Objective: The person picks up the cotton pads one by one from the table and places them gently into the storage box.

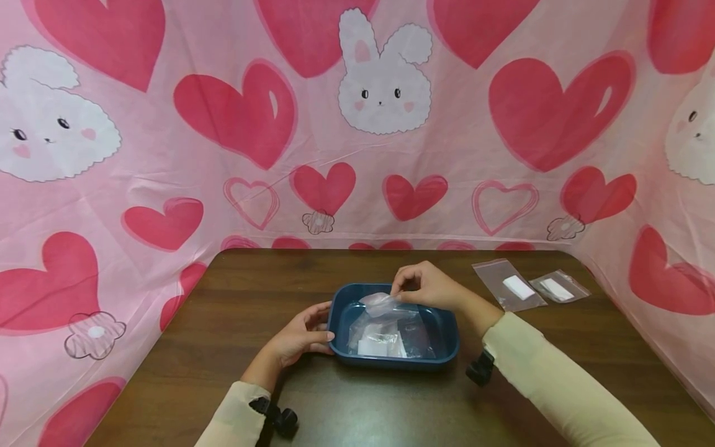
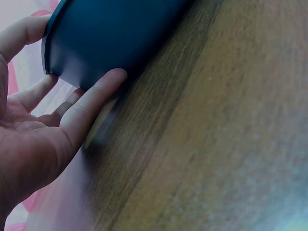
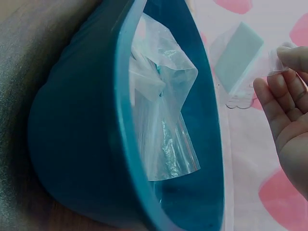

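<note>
A dark blue plastic tub (image 1: 394,364) stands on the table with several clear zip bags (image 1: 385,338) inside, some holding white pieces. My left hand (image 1: 297,338) grips the tub's left end, thumb at the near side. In the left wrist view, its fingers (image 2: 94,98) spread against the tub's wall (image 2: 110,38). Above the tub's far rim, my right hand (image 1: 429,287) pinches a small clear zip bag (image 1: 378,303) between thumb and fingertips. The right wrist view shows a white rectangular block (image 3: 239,57) inside this pinched bag.
Two clear zip bags, each with a white block, lie at the table's back right: a larger one (image 1: 491,273) and a smaller one (image 1: 575,287). A pink cloth (image 1: 368,186) with hearts and rabbits hangs behind and beside the wooden table (image 1: 246,279).
</note>
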`<action>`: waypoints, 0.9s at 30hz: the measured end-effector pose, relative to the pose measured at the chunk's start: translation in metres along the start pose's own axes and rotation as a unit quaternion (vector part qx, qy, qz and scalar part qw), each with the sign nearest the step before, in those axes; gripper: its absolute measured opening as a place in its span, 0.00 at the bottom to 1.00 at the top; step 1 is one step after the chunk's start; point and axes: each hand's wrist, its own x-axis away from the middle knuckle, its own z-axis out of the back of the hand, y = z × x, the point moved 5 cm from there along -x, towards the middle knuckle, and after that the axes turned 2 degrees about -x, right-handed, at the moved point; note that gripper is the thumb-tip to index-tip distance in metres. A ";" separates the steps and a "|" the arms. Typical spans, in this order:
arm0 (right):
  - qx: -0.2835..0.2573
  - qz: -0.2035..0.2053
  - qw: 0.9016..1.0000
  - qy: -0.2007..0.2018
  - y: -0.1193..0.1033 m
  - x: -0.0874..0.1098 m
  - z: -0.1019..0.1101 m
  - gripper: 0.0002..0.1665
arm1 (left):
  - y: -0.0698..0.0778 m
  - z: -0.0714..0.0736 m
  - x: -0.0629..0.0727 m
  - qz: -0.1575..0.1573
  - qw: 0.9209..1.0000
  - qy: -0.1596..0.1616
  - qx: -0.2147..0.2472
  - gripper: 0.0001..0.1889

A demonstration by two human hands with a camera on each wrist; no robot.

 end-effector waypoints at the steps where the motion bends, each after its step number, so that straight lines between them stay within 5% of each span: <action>1: 0.003 0.000 1.000 -0.004 0.000 -0.002 -0.001 0.04 | 0.000 0.000 0.000 0.000 1.000 0.000 0.000 0.38; 13: 0.023 -0.010 0.998 -0.051 0.001 -0.015 -0.010 0.05 | 0.003 -0.001 0.002 -0.003 1.000 -0.004 0.004 0.39; 27: 0.017 -0.045 0.994 -0.096 0.027 -0.021 -0.015 0.03 | 0.003 -0.001 0.001 -0.001 1.000 -0.005 0.000 0.37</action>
